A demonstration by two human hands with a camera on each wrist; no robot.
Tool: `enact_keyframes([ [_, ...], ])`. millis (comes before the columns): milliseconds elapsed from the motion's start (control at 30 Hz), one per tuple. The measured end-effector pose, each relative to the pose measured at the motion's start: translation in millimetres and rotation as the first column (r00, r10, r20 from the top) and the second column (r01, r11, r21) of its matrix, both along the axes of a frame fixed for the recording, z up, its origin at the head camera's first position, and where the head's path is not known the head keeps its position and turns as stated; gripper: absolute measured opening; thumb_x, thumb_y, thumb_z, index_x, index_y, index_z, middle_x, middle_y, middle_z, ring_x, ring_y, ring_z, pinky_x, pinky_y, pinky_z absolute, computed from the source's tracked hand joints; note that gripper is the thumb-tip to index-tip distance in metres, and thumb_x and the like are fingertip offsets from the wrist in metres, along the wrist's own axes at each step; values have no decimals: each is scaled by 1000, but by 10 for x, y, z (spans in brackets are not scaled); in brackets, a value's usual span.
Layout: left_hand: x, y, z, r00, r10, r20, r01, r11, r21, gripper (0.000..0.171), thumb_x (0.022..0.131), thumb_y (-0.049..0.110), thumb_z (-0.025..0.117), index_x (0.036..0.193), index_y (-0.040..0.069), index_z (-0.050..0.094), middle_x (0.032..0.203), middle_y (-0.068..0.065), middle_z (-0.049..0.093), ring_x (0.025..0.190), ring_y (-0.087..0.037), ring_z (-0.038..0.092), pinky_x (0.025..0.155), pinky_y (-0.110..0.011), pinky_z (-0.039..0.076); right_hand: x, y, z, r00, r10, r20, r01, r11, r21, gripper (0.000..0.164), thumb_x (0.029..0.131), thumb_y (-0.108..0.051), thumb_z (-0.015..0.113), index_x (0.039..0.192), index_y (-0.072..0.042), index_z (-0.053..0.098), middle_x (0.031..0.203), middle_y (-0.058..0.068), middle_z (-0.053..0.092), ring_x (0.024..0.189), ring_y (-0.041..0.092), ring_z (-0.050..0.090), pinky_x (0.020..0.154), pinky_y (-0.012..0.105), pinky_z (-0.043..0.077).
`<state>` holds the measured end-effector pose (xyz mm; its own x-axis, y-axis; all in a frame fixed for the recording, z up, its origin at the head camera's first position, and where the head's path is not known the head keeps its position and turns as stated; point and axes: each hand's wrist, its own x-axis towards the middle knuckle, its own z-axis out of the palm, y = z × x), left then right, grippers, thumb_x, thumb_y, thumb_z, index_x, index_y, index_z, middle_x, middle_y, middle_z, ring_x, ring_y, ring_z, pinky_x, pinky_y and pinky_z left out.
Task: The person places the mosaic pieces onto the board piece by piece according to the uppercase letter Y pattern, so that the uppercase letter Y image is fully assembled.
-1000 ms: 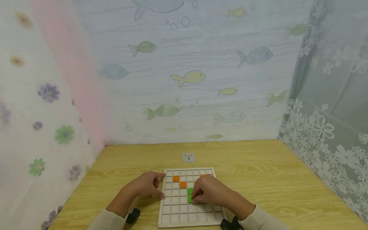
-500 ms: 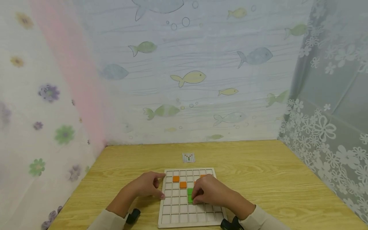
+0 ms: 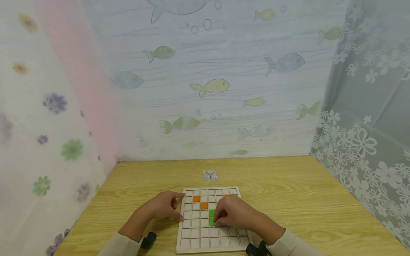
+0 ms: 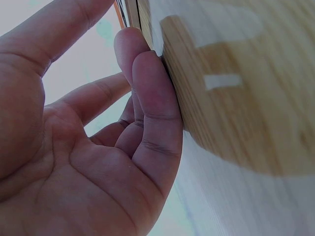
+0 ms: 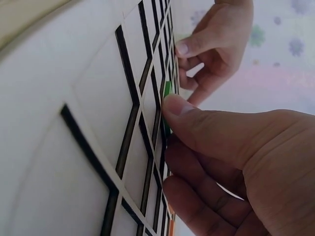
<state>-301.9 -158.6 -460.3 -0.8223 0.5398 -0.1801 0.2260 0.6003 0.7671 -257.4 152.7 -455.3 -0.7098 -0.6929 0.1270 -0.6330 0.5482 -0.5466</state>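
Observation:
A pale gridded board [image 3: 194, 233] lies on the table in the head view. My left hand [image 3: 162, 205] touches its left edge with thumb and index finger spread apart; the other fingers are bent under the palm. Over the middle of the board, my right hand [image 3: 236, 214] pinches at a green tile [image 3: 211, 222] with thumb and fingertips, partly covering it. Another green tile [image 3: 211, 213] sits directly above that one. In the right wrist view, the thumb [image 5: 178, 104] presses by the green edge. Orange tiles [image 3: 196, 199] sit in grid cells, some partly behind the right hand.
A small card [image 3: 210, 175] with a printed grid pattern lies on the wooden table [image 3: 275, 174] beyond the board. Fish-patterned cloth [image 3: 211, 117] hangs behind the table. Flowered cloths stand at both sides. Dark wrist straps [image 3: 148, 240] sit at the sleeves.

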Motion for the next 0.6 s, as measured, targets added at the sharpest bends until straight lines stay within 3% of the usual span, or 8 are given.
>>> enact_keyframes([
  [333, -4, 5, 0, 1000, 2, 10, -2, 1000, 2, 87, 80, 20, 92, 154, 4, 49, 77, -3, 49, 65, -18, 39, 56, -31, 34, -27, 35, 60, 999, 22, -41, -22, 1000, 9, 8, 86, -19, 87, 88, -23, 81, 85, -16, 70, 71, -7, 59, 65, 17, 51],
  [600, -1, 5, -14, 1000, 3, 0, -3, 1000, -6, 88, 79, 21, 92, 154, 5, 49, 78, -3, 50, 66, -18, 40, 56, -30, 35, -38, 199, 94, 1000, -1, -6, 1, 1000, 5, 8, 87, -20, 85, 94, -23, 80, 90, -15, 69, 77, -4, 62, 69, 19, 54],
])
